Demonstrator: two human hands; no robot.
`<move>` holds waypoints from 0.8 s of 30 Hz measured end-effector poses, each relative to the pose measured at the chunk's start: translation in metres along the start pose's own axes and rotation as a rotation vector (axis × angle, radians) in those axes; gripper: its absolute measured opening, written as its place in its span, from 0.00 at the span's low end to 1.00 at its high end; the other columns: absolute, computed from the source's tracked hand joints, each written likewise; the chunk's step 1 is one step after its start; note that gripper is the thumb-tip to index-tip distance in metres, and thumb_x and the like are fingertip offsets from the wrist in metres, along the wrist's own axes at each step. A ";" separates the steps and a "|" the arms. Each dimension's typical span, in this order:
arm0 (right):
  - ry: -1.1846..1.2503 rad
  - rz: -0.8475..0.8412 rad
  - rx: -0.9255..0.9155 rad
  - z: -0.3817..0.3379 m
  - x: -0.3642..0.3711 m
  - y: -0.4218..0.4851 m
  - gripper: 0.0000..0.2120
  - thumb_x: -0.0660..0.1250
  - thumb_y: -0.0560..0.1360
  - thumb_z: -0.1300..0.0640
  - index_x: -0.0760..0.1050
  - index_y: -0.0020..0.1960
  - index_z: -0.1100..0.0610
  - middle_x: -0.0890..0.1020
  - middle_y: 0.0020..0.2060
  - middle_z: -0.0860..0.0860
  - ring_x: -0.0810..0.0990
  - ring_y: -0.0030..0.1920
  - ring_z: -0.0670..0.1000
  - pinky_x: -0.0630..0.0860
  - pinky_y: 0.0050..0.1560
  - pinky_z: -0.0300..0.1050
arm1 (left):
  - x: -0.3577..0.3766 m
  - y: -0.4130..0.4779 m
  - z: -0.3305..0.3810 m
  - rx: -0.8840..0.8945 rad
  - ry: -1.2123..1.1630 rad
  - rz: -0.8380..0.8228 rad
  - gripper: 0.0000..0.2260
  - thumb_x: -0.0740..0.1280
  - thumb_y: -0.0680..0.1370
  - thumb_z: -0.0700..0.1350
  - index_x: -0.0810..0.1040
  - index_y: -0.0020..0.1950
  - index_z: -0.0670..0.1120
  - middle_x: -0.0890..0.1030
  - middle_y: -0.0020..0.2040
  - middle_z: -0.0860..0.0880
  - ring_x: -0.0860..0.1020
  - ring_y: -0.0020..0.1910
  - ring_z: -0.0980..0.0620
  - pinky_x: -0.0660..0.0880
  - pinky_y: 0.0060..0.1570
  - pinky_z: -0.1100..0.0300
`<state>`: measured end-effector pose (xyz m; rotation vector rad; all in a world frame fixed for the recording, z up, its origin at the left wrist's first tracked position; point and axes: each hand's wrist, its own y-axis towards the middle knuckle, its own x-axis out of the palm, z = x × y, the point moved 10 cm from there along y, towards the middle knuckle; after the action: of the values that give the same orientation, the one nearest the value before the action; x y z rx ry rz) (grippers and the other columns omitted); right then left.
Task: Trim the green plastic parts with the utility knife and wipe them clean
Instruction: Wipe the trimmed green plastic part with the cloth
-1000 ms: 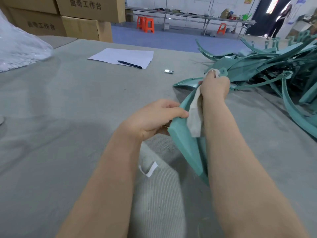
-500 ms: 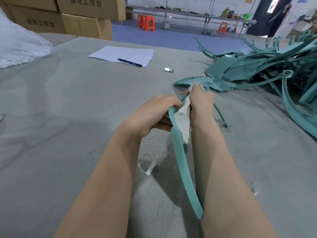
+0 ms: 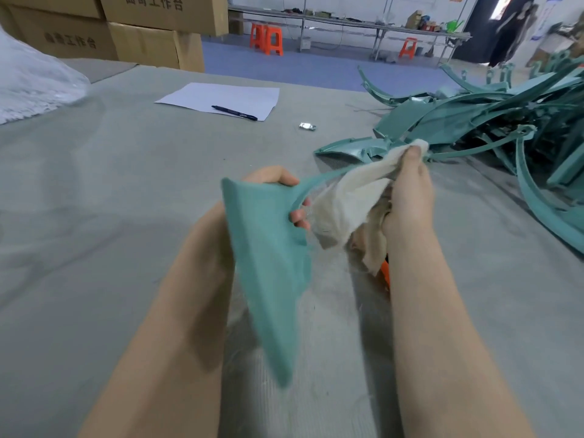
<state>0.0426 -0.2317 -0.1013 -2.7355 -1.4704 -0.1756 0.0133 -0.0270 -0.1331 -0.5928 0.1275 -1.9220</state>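
Head view: my left fingers [image 3: 298, 214] grip the green part [image 3: 268, 263]; right fingers [image 3: 410, 161] clutch the cloth [image 3: 347, 200]; I'd wipe firmly lengthwise.

Light is bright, even and diffuse from overhead: no glare on the grey table [image 3: 94, 216], soft broad shadows left of the left hand [image 3: 271, 179] and under both forearms, and one blown-out opening [image 3: 501, 6] far beyond the right hand [image 3: 409, 197]. Heavy motion blur on the green part [image 3: 268, 273] gripped by the left hand and on the cloth [image 3: 344, 200] pinched by the right, edges smeared. Wide-angle bowing at the margins; cardboard boxes [image 3: 151, 42] beyond the left hand are soft, lettering blurred.
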 end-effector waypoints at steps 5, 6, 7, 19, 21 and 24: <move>-0.236 -0.312 -0.141 -0.006 0.044 -0.017 0.15 0.64 0.79 0.53 0.74 0.62 0.60 0.80 0.57 0.58 0.78 0.57 0.57 0.74 0.62 0.56 | 0.026 0.001 -0.006 -0.025 0.054 -0.157 0.11 0.57 0.70 0.49 0.70 0.38 0.42 0.66 0.21 0.48 0.71 0.23 0.50 0.70 0.26 0.65; -0.309 -0.308 -0.197 -0.010 0.045 -0.018 0.10 0.64 0.79 0.55 0.75 0.56 0.61 0.80 0.50 0.58 0.79 0.52 0.57 0.74 0.58 0.56 | 0.029 0.001 -0.006 -0.037 0.022 -0.177 0.10 0.58 0.68 0.49 0.68 0.37 0.43 0.67 0.22 0.48 0.72 0.23 0.49 0.71 0.26 0.65; -0.377 -0.293 -0.229 -0.011 0.043 -0.017 0.07 0.63 0.79 0.56 0.75 0.49 0.61 0.79 0.44 0.57 0.77 0.46 0.56 0.74 0.53 0.56 | 0.030 0.001 -0.006 -0.046 -0.003 -0.181 0.09 0.59 0.66 0.49 0.67 0.36 0.43 0.69 0.23 0.47 0.74 0.24 0.49 0.73 0.26 0.64; 0.047 -0.106 0.186 0.025 0.013 -0.014 0.13 0.62 0.80 0.55 0.73 0.38 0.56 0.75 0.26 0.48 0.74 0.24 0.44 0.66 0.22 0.30 | 0.054 -0.006 0.008 -0.082 -0.121 -0.485 0.10 0.64 0.60 0.47 0.77 0.32 0.40 0.69 0.21 0.47 0.62 0.11 0.57 0.59 0.16 0.73; 0.150 -0.120 0.236 0.030 0.015 -0.017 0.13 0.62 0.80 0.49 0.75 0.43 0.56 0.79 0.29 0.48 0.79 0.29 0.46 0.73 0.27 0.35 | 0.049 -0.005 0.010 -0.059 -0.136 -0.457 0.10 0.62 0.62 0.47 0.77 0.32 0.40 0.69 0.21 0.48 0.60 0.11 0.58 0.59 0.15 0.72; 0.069 -0.049 0.150 0.023 0.008 -0.013 0.19 0.56 0.81 0.42 0.76 0.56 0.55 0.83 0.50 0.53 0.83 0.50 0.53 0.80 0.49 0.46 | 0.039 -0.007 0.014 -0.049 -0.227 -0.449 0.12 0.59 0.65 0.45 0.77 0.35 0.38 0.69 0.22 0.48 0.54 0.16 0.57 0.57 0.15 0.70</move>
<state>0.0383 -0.2161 -0.1231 -2.5517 -1.4702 -0.1529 0.0020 -0.0557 -0.1049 -0.9282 -0.1150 -2.2672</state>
